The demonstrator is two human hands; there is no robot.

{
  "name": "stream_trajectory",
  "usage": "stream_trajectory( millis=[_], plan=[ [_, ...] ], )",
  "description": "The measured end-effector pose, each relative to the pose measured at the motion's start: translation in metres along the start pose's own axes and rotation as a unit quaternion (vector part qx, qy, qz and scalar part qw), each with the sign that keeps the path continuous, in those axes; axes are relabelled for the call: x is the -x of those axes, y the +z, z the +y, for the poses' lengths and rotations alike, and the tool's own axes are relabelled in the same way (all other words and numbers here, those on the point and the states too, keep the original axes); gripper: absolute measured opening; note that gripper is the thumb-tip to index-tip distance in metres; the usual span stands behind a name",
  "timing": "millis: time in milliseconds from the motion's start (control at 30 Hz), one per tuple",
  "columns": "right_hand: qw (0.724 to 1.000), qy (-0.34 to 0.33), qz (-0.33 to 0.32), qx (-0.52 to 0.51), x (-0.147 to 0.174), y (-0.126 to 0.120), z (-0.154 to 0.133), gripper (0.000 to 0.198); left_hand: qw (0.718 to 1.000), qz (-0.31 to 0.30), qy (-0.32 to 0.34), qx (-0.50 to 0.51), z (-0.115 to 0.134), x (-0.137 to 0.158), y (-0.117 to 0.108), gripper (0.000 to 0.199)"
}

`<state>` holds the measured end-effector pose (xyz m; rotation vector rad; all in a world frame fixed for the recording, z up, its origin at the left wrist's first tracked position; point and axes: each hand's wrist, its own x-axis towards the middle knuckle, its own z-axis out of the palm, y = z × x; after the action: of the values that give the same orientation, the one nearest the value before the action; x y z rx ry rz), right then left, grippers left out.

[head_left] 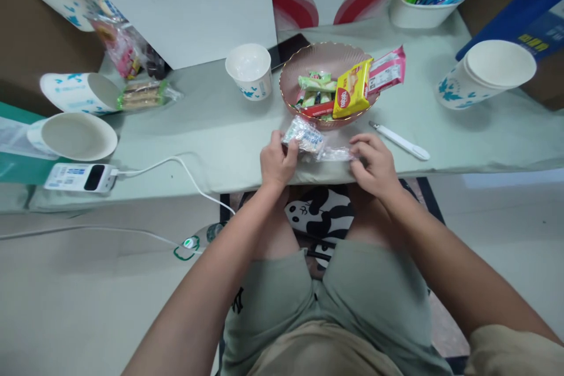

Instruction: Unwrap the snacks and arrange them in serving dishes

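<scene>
My left hand [279,160] grips a small snack packet [304,134] in clear crinkled plastic with blue print. Its clear wrapper end [335,154] stretches to the right, where the fingers of my right hand [373,163] pinch it. Just behind the packet stands a pink scalloped bowl [304,61] with a gold rim. Inside lie a yellow snack packet [352,91], a pink packet [388,70] poking over the rim, and several small green-wrapped pieces [316,81]. To the right of my right hand rests a white-handled utility knife [400,141].
A paper cup [249,73] stands left of the bowl, with a dark flat device [288,50] behind. Stacked paper cups [480,79] tilt at right. On the left are tipped cups [73,136], wrapped biscuits [143,96] and a power bank [79,178] whose cable [189,170] hangs over the table edge.
</scene>
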<state>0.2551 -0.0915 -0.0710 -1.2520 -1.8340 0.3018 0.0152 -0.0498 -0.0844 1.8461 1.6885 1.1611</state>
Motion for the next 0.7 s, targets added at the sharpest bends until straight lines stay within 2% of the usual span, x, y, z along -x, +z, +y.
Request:
stream_trajectory(
  millis=[133,267,367,433,700],
  plan=[
    [0.994,0.087,-0.06,-0.001,-0.004,0.0,0.011,0.006,0.996,0.052,0.066,0.025,-0.003,-0.001,0.003,0.016],
    [0.989,0.107,-0.103,0.005,-0.01,0.003,0.007,0.019,0.989,0.029,0.146,0.023,-0.001,-0.001,0.005,0.035],
    [0.987,0.112,-0.115,0.017,-0.013,0.004,0.006,0.036,0.988,0.01,0.15,0.023,0.0,-0.003,0.005,0.027],
    [0.986,0.121,-0.115,0.006,-0.013,0.004,0.007,0.04,0.988,0.011,0.149,0.034,-0.001,-0.005,0.004,0.02],
    [0.982,0.163,-0.089,-0.01,-0.012,0.003,0.009,0.037,0.993,0.016,0.096,0.063,-0.002,-0.004,-0.005,0.014]
  ],
)
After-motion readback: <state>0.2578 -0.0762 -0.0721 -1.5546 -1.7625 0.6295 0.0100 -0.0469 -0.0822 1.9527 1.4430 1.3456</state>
